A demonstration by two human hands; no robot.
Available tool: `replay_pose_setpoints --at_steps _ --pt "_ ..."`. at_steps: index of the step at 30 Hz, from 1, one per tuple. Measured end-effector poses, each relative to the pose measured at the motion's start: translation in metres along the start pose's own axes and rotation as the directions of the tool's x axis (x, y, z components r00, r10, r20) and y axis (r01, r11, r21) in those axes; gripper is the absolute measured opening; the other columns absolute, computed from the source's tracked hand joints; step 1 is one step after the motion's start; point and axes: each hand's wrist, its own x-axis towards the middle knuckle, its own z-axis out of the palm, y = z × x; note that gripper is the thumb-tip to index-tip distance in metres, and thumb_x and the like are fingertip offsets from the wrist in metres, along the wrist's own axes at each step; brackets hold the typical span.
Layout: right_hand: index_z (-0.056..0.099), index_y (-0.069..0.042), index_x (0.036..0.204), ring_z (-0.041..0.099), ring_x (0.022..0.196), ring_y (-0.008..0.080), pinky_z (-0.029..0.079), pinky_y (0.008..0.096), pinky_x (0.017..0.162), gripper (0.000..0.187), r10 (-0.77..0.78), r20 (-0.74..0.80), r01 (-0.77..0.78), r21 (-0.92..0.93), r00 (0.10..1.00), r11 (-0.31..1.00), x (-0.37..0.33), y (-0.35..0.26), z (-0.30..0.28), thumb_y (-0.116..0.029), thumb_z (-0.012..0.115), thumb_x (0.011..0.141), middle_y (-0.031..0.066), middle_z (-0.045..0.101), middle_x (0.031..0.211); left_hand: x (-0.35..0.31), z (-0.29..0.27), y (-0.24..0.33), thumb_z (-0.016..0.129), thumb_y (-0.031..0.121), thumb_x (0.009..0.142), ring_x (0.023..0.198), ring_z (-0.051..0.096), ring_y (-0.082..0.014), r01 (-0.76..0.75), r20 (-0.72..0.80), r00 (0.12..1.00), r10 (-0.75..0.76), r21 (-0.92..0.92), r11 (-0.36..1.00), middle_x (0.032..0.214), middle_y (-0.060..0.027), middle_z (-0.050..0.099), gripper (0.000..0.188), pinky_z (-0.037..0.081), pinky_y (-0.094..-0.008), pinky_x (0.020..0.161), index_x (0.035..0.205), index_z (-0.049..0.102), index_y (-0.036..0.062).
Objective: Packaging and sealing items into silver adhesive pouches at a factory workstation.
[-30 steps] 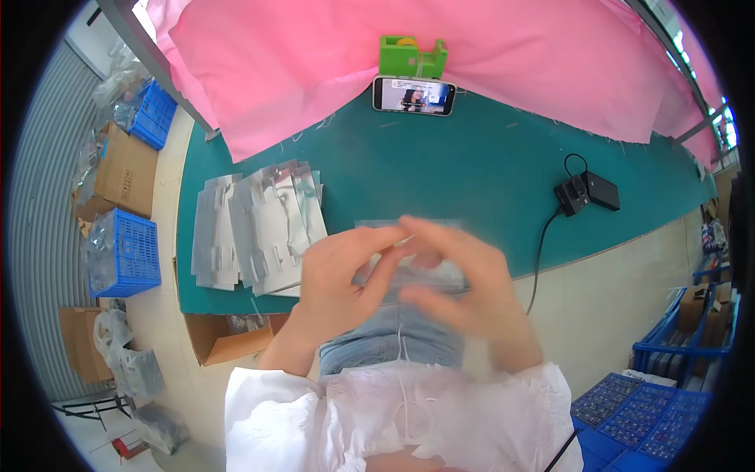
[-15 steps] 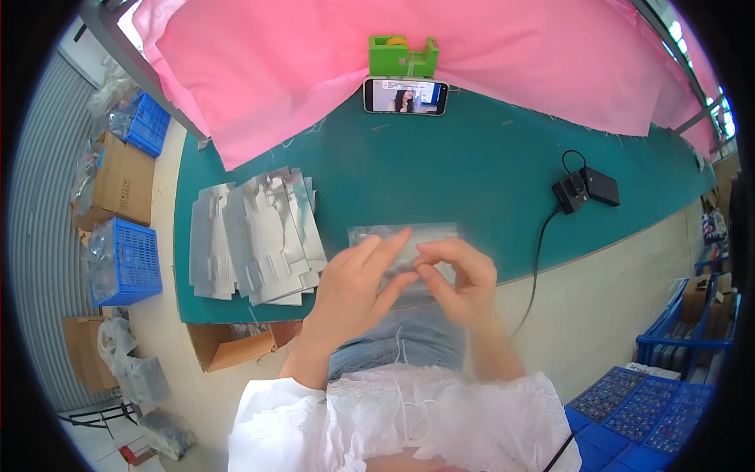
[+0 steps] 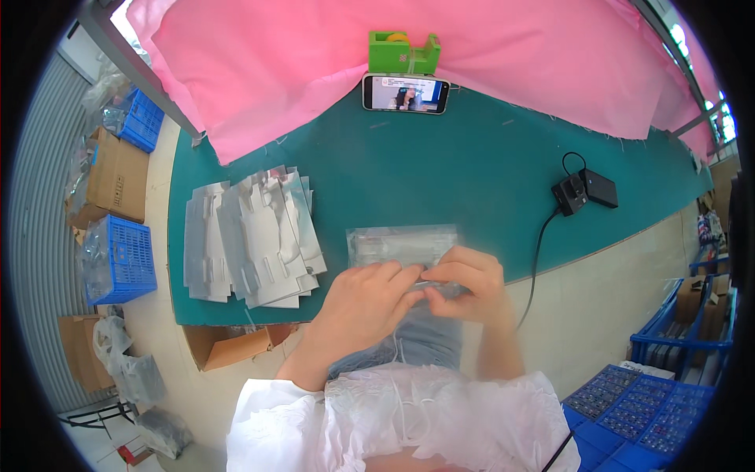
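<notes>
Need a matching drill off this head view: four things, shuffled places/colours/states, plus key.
Column one
1. clear bag
2. phone
3. tape dispenser
4. flat silver-white packs

Column two
A. green, by the pink cloth
B. overlapping pile on the left part of the green table
C. near part covered by the left hand and right hand
D. screen lit, at the table's far side

Pairs: 1-C, 2-D, 3-A, 4-B
</notes>
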Motion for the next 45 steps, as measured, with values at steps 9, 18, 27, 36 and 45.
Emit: replay_pose_setpoints --at_steps 9,18,27,36,45 --pt "0.067 -0.006 0.074 0.057 0.052 0.0171 0.043 0.0259 0.045 0.021 -0.084 -0.008 0.084 0.011 0.996 0.996 0.0 -0.004 0.002 -0.001 0.075 0.056 0.0051 0.059 0.064 -0.003 -0.005 0.001 0.065 0.016 0.082 0.068 0.06 -0.0273 -0.024 0.08 0.996 0.031 -0.079 0.997 0.074 -0.007 0.058 0.018 0.048 -0.0368 0.058 0.097 0.067 0.0067" --pt "0.066 -0.006 0.073 0.058 0.052 0.0163 0.044 0.0248 0.045 0.017 0.096 0.088 -0.105 0.103 0.992 0.989 -0.01 -0.01 0.003 0.004 0.072 0.06 0.0044 0.06 0.065 -0.018 0.005 -0.012 0.067 0.022 0.084 0.07 0.064 -0.0282 0.075 0.154 0.987 -0.047 -0.18 0.981 0.078 -0.0088 0.067 0.017 0.05 -0.0366 0.061 0.094 0.071 0.0087" --pt "0.066 -0.007 0.079 0.059 0.054 0.0148 0.047 0.0268 0.046 0.011 0.154 0.221 -0.188 0.142 0.963 0.972 -0.021 -0.017 -0.005 -0.001 0.072 0.071 0.0031 0.059 0.067 -0.032 0.01 -0.015 0.067 0.027 0.085 0.066 0.063 -0.0269 0.04 0.21 0.978 0.003 -0.202 0.979 0.074 -0.0082 0.067 0.019 0.049 -0.0358 0.059 0.091 0.072 0.0094" --pt "0.067 -0.007 0.079 0.057 0.052 0.016 0.045 0.0278 0.044 0.013 0.117 0.19 -0.134 0.08 0.975 0.988 -0.019 -0.024 -0.01 0.0 0.072 0.07 0.0035 0.058 0.066 -0.035 0.005 -0.012 0.068 0.027 0.085 0.063 0.062 -0.024 -0.032 0.145 0.989 0.042 -0.069 0.997 0.07 -0.006 0.067 0.018 0.048 -0.0349 0.059 0.09 0.073 0.0098" --pt "0.068 -0.006 0.081 0.057 0.051 0.0181 0.044 0.0287 0.044 0.013 0.102 0.174 -0.122 0.108 0.979 0.987 -0.019 -0.023 -0.013 0.0 0.072 0.071 0.0047 0.059 0.067 -0.038 -0.002 -0.016 0.069 0.025 0.085 0.063 0.06 -0.0229 -0.057 0.121 0.99 0.072 -0.128 0.99 0.069 -0.0044 0.066 0.016 0.047 -0.035 0.061 0.091 0.073 0.0111"
